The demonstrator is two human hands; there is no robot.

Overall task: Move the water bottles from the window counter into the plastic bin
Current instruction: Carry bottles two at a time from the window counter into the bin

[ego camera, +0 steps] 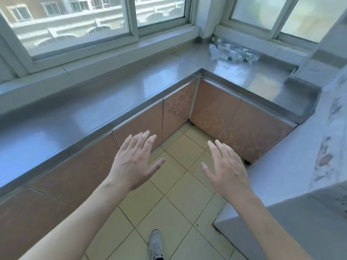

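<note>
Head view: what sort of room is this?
Probably a kitchen or utility corner: an L-shaped steel counter under windows, tiled cabinet fronts below, clear water bottles lying in the far corner.

Clear water bottles (231, 51) lying clustered on steel window counter (249, 76), far corner

We are in a plain kitchen: a stainless-steel L-shaped table (116, 102) runs under sliding windows (78, 17), with brown patterned cabinet doors (212, 107) beneath it, beige floor tiles (169, 199), and neighbouring apartment blocks (56, 8) visible outside.
</note>
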